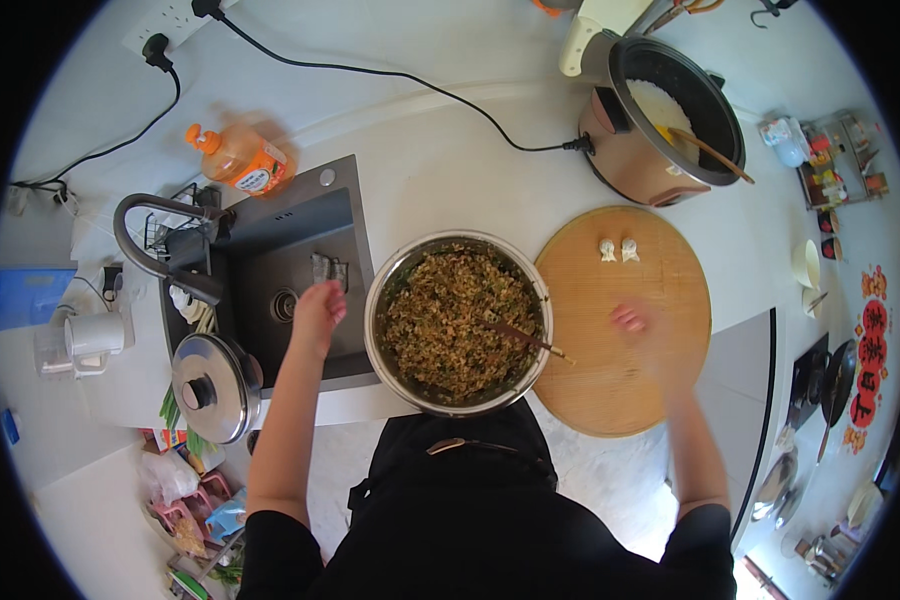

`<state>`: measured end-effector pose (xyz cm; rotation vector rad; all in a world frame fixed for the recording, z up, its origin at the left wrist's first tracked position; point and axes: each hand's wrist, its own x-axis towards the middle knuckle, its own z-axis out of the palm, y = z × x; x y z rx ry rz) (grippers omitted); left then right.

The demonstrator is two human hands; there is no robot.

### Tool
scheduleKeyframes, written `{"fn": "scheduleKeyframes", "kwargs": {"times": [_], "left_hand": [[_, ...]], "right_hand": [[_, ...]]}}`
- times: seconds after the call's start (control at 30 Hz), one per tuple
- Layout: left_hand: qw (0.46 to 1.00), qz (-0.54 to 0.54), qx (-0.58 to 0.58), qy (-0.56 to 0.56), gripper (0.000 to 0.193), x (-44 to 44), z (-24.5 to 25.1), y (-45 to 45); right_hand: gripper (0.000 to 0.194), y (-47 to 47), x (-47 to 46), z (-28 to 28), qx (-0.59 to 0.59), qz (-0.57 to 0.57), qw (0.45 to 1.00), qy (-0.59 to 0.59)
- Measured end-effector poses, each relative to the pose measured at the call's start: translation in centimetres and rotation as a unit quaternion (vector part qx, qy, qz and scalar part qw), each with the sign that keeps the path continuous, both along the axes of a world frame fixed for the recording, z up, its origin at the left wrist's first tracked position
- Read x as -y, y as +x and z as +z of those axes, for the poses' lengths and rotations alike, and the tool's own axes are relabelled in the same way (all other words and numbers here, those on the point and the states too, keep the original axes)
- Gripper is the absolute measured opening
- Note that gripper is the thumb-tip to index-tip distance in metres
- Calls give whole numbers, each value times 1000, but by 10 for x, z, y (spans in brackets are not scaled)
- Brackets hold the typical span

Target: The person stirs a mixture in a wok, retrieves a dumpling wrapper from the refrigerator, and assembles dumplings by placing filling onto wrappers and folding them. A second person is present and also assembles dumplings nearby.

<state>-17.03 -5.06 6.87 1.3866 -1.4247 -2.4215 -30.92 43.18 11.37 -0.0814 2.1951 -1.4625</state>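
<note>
My left hand is over the right side of the sink, its fingers curled; nothing shows in it. Blurred by motion, my right hand hovers over a round bamboo board, and I cannot tell whether it holds anything. Two small pale wrapped dumplings sit side by side near the board's far edge. Between my hands stands a large steel bowl of chopped brown and green filling. A thin brown utensil rests in the filling, its end over the bowl's right rim.
A rice cooker holding rice and a wooden-handled utensil stands at the far right, its cord crossing the counter. A dark faucet arches over the sink. Left are an orange soap bottle and a lidded metal pot. A cleaver handle shows behind.
</note>
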Motion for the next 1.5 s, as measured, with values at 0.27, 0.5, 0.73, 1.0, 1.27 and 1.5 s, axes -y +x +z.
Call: {"fn": "scheduleKeyframes", "kwargs": {"times": [0.27, 0.5, 0.73, 1.0, 1.27, 1.5], "left_hand": [[980, -181, -8, -81, 32, -44, -26, 24], [939, -202, -99, -258, 35, -48, -52, 22], [921, -156, -151, -322, 34, -61, -64, 23], [897, -151, -121, -398, 34, -67, -46, 18], [880, -145, -129, -435, 35, -66, -48, 19], [882, -167, -147, -416, 36, -61, -52, 20]], "right_hand": [[26, 98, 146, 1, -184, 21, 981, -59], [13, 133, 201, 65, -337, 208, 899, 185], [2, 104, 171, 71, -331, -37, 940, 69], [2, 140, 219, 11, -383, 58, 922, 20], [9, 202, 185, 34, -340, 270, 890, 138], [35, 202, 198, 2, -444, 176, 859, 186]]}}
